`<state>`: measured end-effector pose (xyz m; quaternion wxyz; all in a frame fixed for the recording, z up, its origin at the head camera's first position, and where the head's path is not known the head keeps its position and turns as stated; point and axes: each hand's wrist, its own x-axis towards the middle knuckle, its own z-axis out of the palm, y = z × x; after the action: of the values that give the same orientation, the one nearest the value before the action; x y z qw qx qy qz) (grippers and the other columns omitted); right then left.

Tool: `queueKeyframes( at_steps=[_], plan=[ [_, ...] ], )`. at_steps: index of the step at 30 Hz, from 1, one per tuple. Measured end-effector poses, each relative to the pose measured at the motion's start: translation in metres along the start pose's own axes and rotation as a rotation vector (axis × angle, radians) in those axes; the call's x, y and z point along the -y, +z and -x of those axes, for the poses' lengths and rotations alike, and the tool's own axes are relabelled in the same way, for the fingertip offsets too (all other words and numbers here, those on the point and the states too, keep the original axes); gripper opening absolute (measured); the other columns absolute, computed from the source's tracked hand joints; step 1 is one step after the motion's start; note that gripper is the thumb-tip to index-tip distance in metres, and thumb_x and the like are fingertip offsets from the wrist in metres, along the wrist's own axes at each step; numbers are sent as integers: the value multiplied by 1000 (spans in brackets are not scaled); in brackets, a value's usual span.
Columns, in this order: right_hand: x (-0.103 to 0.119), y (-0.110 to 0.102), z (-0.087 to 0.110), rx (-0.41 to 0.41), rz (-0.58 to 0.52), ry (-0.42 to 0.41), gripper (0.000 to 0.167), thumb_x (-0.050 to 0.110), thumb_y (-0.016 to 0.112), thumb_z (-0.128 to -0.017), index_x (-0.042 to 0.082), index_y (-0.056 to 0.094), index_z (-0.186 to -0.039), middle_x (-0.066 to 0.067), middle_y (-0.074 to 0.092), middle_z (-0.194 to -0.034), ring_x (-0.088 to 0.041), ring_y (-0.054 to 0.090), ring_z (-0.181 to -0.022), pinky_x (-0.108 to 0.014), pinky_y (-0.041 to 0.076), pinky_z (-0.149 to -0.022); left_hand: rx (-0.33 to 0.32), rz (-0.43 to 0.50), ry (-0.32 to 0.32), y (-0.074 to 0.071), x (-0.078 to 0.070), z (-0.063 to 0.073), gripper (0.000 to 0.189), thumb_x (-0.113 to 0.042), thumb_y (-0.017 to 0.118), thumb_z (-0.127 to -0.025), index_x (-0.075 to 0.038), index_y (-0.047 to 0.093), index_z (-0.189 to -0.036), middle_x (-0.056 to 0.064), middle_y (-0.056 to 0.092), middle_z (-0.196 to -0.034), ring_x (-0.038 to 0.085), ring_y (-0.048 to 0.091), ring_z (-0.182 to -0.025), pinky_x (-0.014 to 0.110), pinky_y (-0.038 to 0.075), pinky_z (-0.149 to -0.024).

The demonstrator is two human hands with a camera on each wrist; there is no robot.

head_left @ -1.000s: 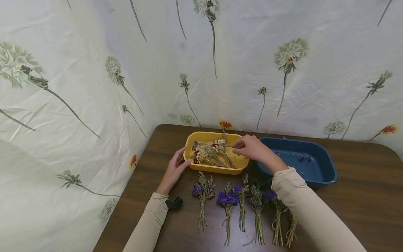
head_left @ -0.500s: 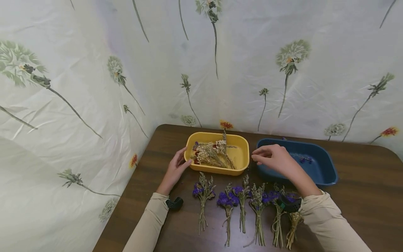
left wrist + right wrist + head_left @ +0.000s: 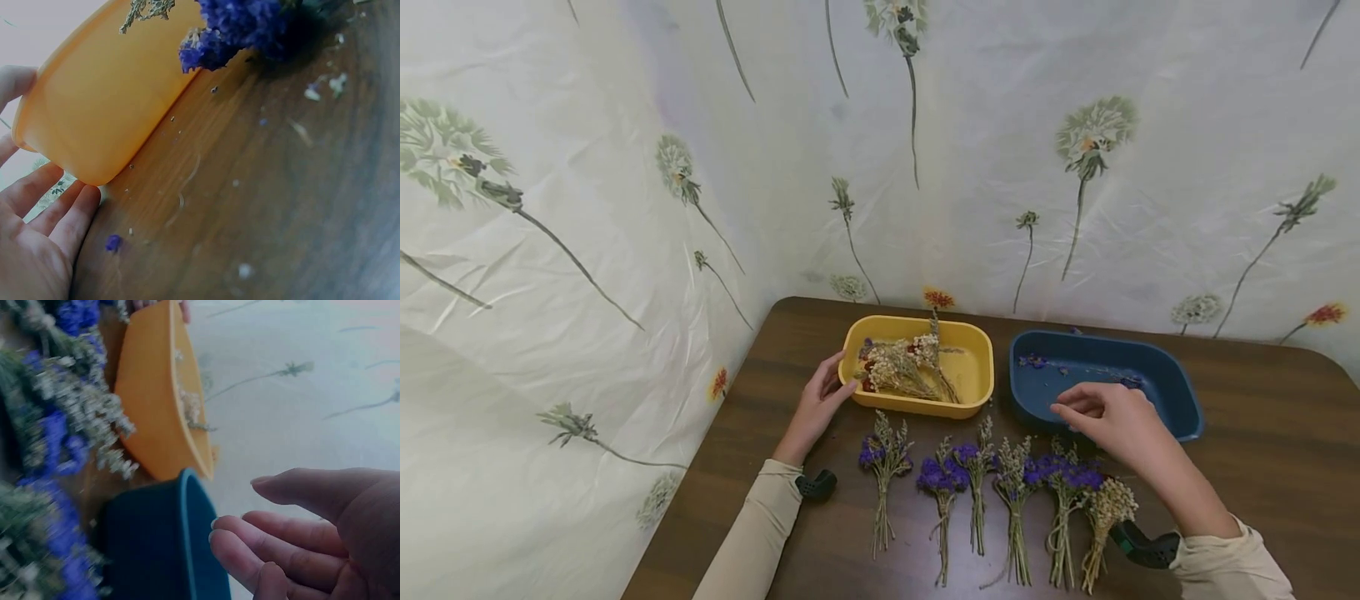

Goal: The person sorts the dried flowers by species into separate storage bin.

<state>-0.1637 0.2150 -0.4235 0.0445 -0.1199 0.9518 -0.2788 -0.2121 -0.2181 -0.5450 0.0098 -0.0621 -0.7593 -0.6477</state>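
Observation:
My left hand (image 3: 814, 407) holds the left end of a yellow plastic tub (image 3: 917, 407), its thumb at the rim. In the left wrist view the fingers (image 3: 37, 194) lie against the tub's outer wall. Inside the tub are dried flower bunches (image 3: 891, 367) with cream and red heads. My right hand (image 3: 1116, 421) hovers over the near side of a blue tub (image 3: 1026, 392). Its thumb (image 3: 300, 487) stands apart from the bent fingers, with nothing between them. Small purple flower bits (image 3: 1033, 361) and a thin sprig lie in the blue tub.
A row of tied dried bunches lies in front of the tubs: several with purple flowers (image 3: 943, 475), and a cream one (image 3: 1108, 504) at the right end. Small crumbs (image 3: 312, 94) litter the brown table (image 3: 1262, 433). A flower-printed white cloth (image 3: 970, 208) hangs behind.
My right hand has left the yellow tub, crossed to the right and come down toward me over the blue tub's near edge. The left hand has stayed in place.

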Motion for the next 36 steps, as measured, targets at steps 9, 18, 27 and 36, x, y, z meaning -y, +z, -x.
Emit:
queueKeyframes(
  at_steps=[9, 18, 27, 36],
  plan=[
    [-19, 9, 30, 44, 73, 53, 26, 39, 73, -96, 13, 76, -101, 3, 77, -88, -12, 70, -75, -39, 56, -63, -5, -4, 32, 0, 2, 1, 59, -21, 65, -103, -18, 42, -158, 15, 43, -162, 35, 44, -149, 57, 33, -123],
    [-29, 12, 47, 130, 144, 121, 23, 41, 73, -95, 19, 71, -88, 8, 69, -77, -10, 59, -66, -33, 45, -56, -1, -6, 46, 0, 3, 3, 59, -28, 66, -103, -21, 43, -157, 13, 44, -161, 34, 45, -148, 58, 37, -121],
    [-41, 20, 67, 251, 185, 250, 38, 58, 71, -90, 21, 69, -81, 7, 62, -72, -13, 56, -66, -35, 42, -53, 2, -8, 31, 0, 3, 3, 58, -30, 65, -103, -24, 43, -157, 10, 44, -162, 31, 44, -150, 57, 40, -119],
    [-48, 44, 86, 273, 159, 330, 47, 67, 70, -86, 22, 69, -71, 7, 58, -62, -14, 52, -64, -34, 38, -56, -6, -9, 51, 0, 4, 2, 59, -27, 65, -104, -19, 42, -158, 12, 42, -163, 34, 43, -149, 58, 34, -123]
  ],
)
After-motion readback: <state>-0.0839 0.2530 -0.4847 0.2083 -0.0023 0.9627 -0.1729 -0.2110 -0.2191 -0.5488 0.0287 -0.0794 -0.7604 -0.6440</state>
